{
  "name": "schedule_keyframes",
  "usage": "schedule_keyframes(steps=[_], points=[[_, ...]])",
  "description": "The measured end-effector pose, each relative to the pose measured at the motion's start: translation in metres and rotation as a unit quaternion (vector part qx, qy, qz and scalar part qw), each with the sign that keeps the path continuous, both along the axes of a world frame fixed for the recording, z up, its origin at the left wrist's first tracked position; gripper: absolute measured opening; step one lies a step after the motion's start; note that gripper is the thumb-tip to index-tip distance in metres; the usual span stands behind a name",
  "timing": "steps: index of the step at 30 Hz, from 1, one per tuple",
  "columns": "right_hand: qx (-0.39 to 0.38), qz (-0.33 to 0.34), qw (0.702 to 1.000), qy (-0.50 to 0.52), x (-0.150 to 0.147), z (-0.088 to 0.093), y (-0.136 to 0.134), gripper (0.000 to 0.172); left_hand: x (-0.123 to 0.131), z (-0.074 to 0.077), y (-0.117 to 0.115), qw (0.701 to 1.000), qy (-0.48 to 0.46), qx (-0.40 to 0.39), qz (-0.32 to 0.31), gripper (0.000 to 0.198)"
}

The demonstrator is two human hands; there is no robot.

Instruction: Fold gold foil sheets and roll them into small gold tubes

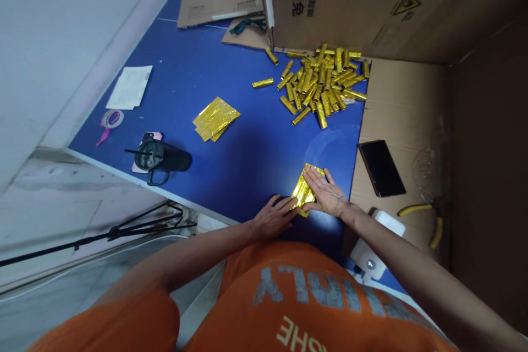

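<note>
Right hand (324, 193) is open and flat on the gold foil packets (303, 195), long axis running away from the body, tilted rightward! Left hand (272, 217), also open, has its fingertips against their near side.

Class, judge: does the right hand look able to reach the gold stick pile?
Probably yes: the right hand rests close below the gold stick pile, with only blue tabletop between them.
</note>
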State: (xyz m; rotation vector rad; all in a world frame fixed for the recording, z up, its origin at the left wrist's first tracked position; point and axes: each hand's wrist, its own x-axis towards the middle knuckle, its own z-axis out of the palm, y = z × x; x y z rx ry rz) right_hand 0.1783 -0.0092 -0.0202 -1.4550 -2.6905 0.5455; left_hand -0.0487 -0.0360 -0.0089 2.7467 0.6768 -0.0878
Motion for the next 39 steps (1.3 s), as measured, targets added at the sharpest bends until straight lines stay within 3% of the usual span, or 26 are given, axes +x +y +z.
schedule_keyframes(steps=[9, 17, 24, 28, 32, 35, 39], points=[[0.006, 0.001, 1.000, -0.004, 0.000, 0.000, 0.000, 0.091, -0.003, -0.003, -0.001, 1.000, 0.012, -0.005, 0.011, 0.047], [0.020, 0.004, 1.000, -0.009, 0.000, -0.002, -0.001, 0.082, 0.011, 0.006, -0.001, 1.000, -0.019, -0.003, 0.020, 0.051], [0.016, 0.004, 1.000, -0.009, 0.000, 0.000, 0.000, 0.085, 0.034, 0.010, 0.015, 0.999, 0.004, -0.014, 0.036, 0.031], [0.009, -0.024, 1.000, 0.000, -0.002, 0.005, -0.006, 0.087, 0.033, 0.009, 0.016, 0.999, 0.002, 0.009, 0.037, 0.033], [0.035, -0.069, 0.997, 0.006, -0.002, 0.011, -0.019, 0.070, 0.031, 0.008, 0.013, 0.999, -0.004, 0.016, 0.038, 0.035], [0.049, -0.112, 0.992, -0.003, -0.001, 0.008, -0.027, 0.059, 0.031, 0.006, 0.012, 0.999, -0.016, 0.020, 0.046, 0.035], [0.042, -0.122, 0.992, -0.008, 0.003, -0.001, -0.030, 0.061, 0.032, 0.001, 0.012, 0.998, -0.046, 0.037, 0.037, 0.033]])
